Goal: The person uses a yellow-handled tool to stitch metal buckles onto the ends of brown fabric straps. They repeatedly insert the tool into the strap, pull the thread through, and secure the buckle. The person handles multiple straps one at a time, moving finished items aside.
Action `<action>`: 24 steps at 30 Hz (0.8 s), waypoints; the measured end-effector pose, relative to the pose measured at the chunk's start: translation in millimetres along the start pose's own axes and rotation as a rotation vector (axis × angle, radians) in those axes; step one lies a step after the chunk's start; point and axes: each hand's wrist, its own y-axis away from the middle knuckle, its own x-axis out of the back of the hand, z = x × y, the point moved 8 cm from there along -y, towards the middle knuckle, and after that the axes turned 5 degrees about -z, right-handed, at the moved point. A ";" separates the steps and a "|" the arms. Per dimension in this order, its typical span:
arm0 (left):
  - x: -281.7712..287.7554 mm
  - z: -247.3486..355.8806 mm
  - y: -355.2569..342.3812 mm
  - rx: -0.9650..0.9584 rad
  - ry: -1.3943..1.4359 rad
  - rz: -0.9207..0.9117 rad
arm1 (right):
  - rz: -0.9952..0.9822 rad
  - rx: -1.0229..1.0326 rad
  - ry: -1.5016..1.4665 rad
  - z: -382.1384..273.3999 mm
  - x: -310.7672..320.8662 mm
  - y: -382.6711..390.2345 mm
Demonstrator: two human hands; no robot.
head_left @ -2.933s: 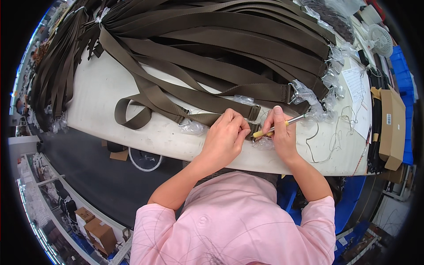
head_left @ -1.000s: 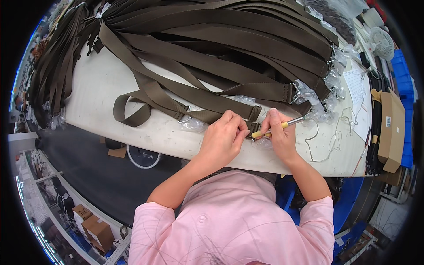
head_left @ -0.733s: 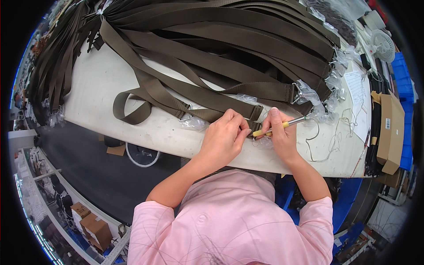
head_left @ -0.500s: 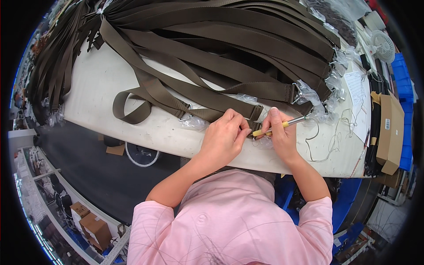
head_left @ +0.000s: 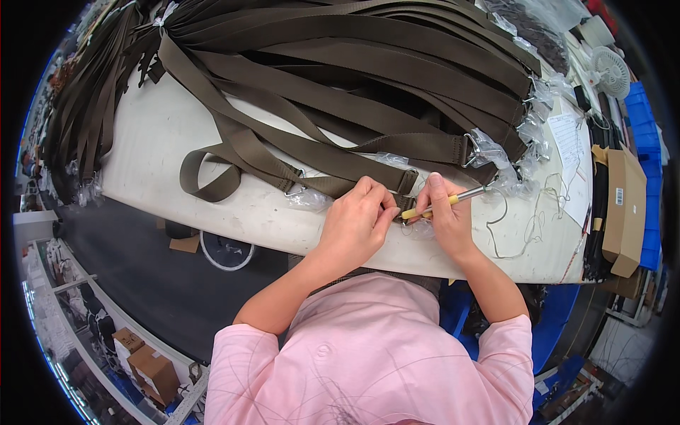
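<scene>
My left hand (head_left: 360, 218) is closed, its thumb and fingertips pinched on the end of a dark olive webbing strap (head_left: 354, 162) near the table's front edge. Between the fingers of my right hand (head_left: 451, 221) is a slim pen-shaped tool (head_left: 455, 199), yellow with a metal rear part. The tool's yellow end points left and meets the strap end beside my left fingertips. Exactly what it touches there is too small to make out. A metal buckle (head_left: 407, 182) sits on the strap just beyond my hands.
Many more olive straps (head_left: 368, 57) spread over the white table (head_left: 152, 177), some with buckles wrapped in clear plastic (head_left: 499, 152). Loose thread (head_left: 528, 237) and a paper sheet (head_left: 569, 166) lie at right. A cardboard box (head_left: 625, 212), blue bins (head_left: 643, 120) and a small fan (head_left: 610, 72) stand beyond.
The tool's yellow end has shifted slightly left and down at the strap end. Both hands otherwise keep nearly the same place and grip.
</scene>
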 end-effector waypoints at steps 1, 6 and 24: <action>0.0 0.1 -0.1 -0.004 -0.002 0.002 | 0.001 -0.005 0.001 0.2 -0.1 0.0; 1.9 -0.1 -0.8 -0.006 0.009 0.015 | 0.006 -0.016 -0.018 0.9 1.0 0.6; -4.9 27.7 34.3 -0.426 -0.258 -0.010 | 0.155 0.641 0.442 -60.2 27.4 39.4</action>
